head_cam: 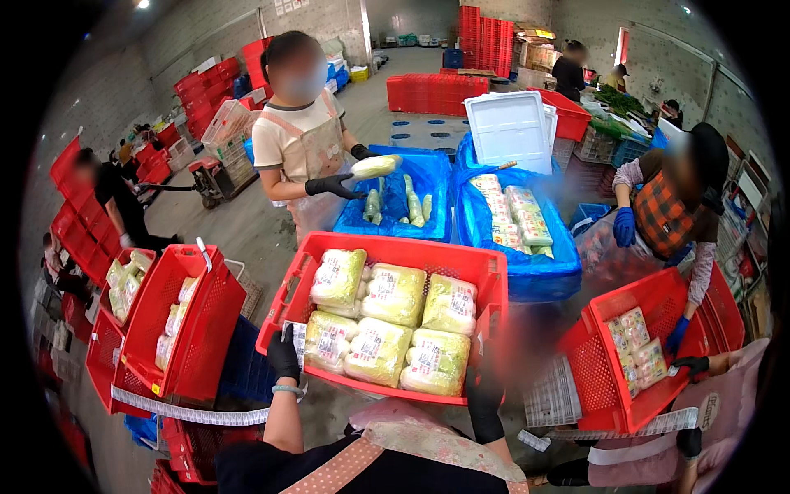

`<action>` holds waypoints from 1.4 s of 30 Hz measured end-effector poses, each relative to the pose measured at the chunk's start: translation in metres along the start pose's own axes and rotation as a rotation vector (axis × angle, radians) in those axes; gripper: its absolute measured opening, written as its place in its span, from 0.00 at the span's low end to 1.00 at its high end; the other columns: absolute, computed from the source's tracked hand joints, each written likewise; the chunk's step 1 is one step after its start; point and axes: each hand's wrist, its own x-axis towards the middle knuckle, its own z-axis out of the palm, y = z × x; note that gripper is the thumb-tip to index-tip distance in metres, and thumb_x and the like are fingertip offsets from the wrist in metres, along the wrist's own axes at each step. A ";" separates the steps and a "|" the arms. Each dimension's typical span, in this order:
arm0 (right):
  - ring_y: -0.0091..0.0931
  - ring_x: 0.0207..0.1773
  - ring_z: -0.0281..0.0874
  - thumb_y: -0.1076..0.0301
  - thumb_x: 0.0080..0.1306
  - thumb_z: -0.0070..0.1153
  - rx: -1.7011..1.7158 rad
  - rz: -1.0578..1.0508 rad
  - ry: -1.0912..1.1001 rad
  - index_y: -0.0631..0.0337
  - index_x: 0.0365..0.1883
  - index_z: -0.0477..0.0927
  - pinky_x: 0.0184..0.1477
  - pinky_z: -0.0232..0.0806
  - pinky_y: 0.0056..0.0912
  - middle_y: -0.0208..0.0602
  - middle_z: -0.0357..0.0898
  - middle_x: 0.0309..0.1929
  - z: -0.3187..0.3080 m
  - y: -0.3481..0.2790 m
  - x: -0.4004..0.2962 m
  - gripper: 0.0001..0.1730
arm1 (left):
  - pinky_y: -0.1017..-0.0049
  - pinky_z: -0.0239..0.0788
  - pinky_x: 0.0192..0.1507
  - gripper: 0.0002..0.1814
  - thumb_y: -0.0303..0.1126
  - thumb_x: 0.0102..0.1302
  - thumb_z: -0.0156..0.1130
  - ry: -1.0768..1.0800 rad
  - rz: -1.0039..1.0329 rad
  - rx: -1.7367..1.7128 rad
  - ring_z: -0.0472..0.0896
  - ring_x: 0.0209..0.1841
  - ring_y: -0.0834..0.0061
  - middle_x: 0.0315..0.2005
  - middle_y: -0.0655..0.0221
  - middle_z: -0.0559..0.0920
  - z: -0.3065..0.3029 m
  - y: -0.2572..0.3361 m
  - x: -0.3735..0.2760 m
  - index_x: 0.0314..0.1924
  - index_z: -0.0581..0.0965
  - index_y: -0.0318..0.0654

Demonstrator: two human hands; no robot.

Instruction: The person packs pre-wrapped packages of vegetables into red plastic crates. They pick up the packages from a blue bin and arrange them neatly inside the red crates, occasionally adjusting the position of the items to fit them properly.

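My left hand (283,356), black-gloved, is at the front left corner of a red plastic crate (395,246). Its fingers close on the end of a strip of printed labels (191,410), which trails away to the left. My right hand (484,401), also in a black glove, lies against the crate's front right end; its fingers are blurred and partly hidden. Inside the crate sit several plastic-wrapped packs of pale yellow-green vegetables (378,352) in two rows, bearing printed labels.
Behind the crate stand two blue-lined bins (395,230) (524,278) holding vegetables. A co-worker (308,142) opposite holds a wrapped vegetable (376,167). More red crates (185,265) (592,364) flank me, with co-workers' hands in the right one. A pallet jack (210,179) stands farther left.
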 end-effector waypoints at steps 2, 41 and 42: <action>0.41 0.40 0.74 0.69 0.54 0.54 -0.013 0.026 0.002 0.58 0.58 0.66 0.42 0.66 0.41 0.52 0.71 0.51 -0.001 -0.001 -0.004 0.30 | 0.61 0.65 0.33 0.20 0.49 0.56 0.59 -0.013 0.001 0.003 0.77 0.31 0.52 0.26 0.52 0.78 -0.001 -0.006 -0.002 0.28 0.77 0.35; 0.37 0.30 0.76 0.55 0.55 0.58 0.212 -0.315 -0.749 0.61 0.24 0.80 0.33 0.66 0.35 0.42 0.78 0.26 0.144 -0.148 0.082 0.16 | 0.73 0.68 0.29 0.11 0.38 0.55 0.64 0.130 -0.053 -0.310 0.79 0.24 0.69 0.22 0.58 0.79 -0.006 0.001 -0.013 0.30 0.79 0.37; 0.37 0.30 0.76 0.54 0.55 0.57 0.171 -0.424 -0.787 0.59 0.24 0.80 0.34 0.66 0.37 0.42 0.78 0.26 0.163 -0.167 0.090 0.16 | 0.73 0.67 0.27 0.10 0.36 0.54 0.65 0.131 -0.055 -0.250 0.79 0.22 0.70 0.21 0.59 0.79 -0.002 -0.008 -0.013 0.30 0.79 0.37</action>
